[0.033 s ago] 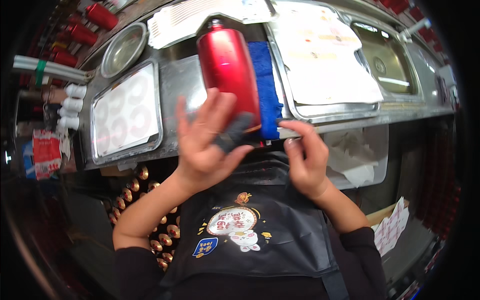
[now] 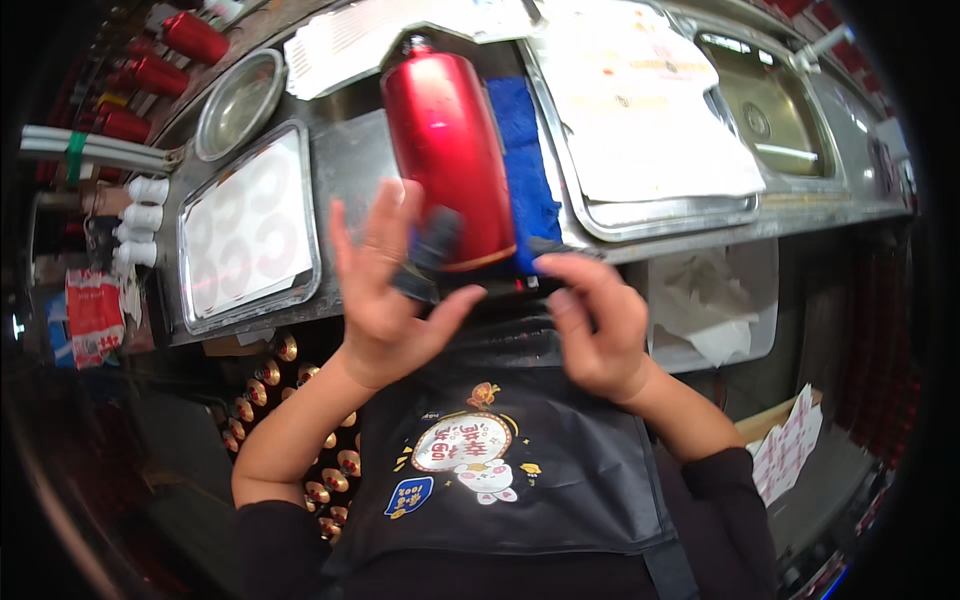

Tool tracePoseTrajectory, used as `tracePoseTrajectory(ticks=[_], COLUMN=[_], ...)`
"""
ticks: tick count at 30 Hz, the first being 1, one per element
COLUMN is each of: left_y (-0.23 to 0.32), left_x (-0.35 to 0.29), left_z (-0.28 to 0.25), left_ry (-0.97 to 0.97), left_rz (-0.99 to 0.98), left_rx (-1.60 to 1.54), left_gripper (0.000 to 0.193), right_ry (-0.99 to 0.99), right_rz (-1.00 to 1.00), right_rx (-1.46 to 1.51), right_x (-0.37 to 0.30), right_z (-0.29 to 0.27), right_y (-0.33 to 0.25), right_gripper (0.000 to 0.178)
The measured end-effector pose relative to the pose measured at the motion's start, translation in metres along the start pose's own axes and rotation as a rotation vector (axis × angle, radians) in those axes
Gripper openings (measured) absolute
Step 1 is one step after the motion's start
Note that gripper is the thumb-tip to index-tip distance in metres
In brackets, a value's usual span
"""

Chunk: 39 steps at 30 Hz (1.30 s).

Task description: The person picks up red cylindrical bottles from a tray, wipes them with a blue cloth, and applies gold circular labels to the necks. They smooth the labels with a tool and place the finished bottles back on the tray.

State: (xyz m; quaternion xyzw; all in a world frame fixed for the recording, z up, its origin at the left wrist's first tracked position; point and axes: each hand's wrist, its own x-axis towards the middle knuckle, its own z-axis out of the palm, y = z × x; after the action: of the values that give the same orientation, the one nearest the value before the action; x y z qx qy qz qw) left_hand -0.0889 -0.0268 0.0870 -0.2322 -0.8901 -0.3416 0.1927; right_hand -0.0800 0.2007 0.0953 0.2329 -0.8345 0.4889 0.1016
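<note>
In front of me on the metal counter is a shiny red bottle-shaped canister [image 2: 445,150] with a dark top. A folded blue cloth [image 2: 527,170] lies along its right side. My left hand [image 2: 385,305], spread and holding nothing, is before the canister's lower left. A blurred black covering sits on one or more of its fingers. My right hand [image 2: 605,330] is near the counter's front edge, thumb and forefinger apart, the other fingers partly curled. Something black shows at its fingertips; blur hides whether it is worn or touched. Nothing plainly held shows in that hand.
To the left are a metal tray [image 2: 318,240] with a white ring-marked sheet and a round metal bowl [image 2: 278,75]. On the right, a tray [image 2: 640,222] carries white paper, beside a sink [image 2: 795,110]. Below the counter stands a clear bin [image 2: 765,300].
Both hands have shifted a little to the left. My left hand has drawn slightly away from the canister, and the view has moved slightly.
</note>
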Motion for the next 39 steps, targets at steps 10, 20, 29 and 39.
tracePoseTrajectory(ticks=[10, 20, 29, 39], left_y=[-0.008, -0.033, -0.033, -0.026], left_x=[0.01, -0.033, -0.042, -0.024], left_z=[0.045, 0.049, 0.046, 0.051], left_ry=[-0.036, 0.058, -0.005, 0.156], left_rz=[0.083, -0.08, -0.213, -0.14], left_rx=[0.123, -0.077, -0.103, -0.138], left_gripper=[0.072, 0.101, 0.077, 0.084], right_ry=[-0.105, -0.128, -0.185, -0.223], right_rz=[0.174, 0.302, 0.262, -0.239], right_rx=[0.073, 0.061, -0.065, -0.28], right_x=[-0.021, -0.028, -0.014, -0.003], right_z=[0.018, 0.022, 0.016, 0.013], right_y=[-0.005, 0.003, -0.004, -0.017], right_gripper=[0.03, 0.032, 0.032, 0.046])
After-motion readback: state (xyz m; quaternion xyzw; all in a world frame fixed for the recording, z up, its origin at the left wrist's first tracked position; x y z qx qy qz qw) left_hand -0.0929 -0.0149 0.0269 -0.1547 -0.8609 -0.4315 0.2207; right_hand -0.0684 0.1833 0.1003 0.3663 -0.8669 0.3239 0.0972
